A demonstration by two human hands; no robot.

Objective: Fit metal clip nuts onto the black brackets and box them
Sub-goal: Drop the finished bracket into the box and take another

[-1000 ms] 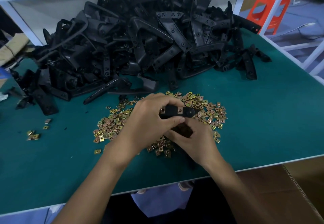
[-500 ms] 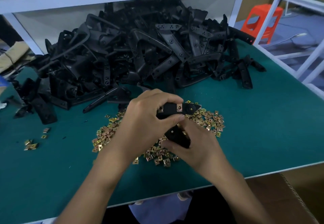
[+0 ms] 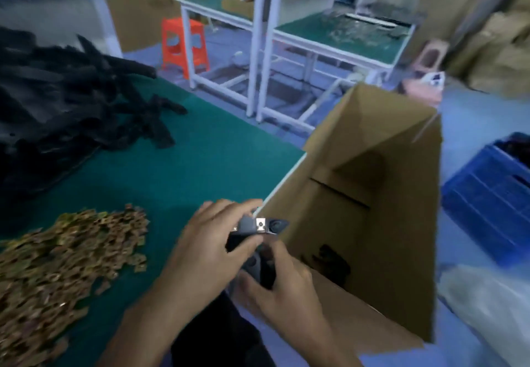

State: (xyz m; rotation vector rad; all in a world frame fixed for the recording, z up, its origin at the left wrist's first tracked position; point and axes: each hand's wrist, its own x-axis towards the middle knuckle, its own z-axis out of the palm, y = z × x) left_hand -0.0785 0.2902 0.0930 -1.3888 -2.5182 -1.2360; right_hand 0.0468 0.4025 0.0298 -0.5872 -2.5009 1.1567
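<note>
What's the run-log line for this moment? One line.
step: boxing | left hand: holds black bracket | right hand: holds same bracket | clip nut: fitted | cardboard box: open, bracket at its rim

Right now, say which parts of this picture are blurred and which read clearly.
Head view: motion blur smears the bracket pile and the clip nuts; the held bracket is sharpest; the cardboard box shows clean edges; a bluish cast covers everything.

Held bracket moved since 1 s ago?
Yes. The bracket went right, off the clip nut pile to the table edge by the cardboard box.
</note>
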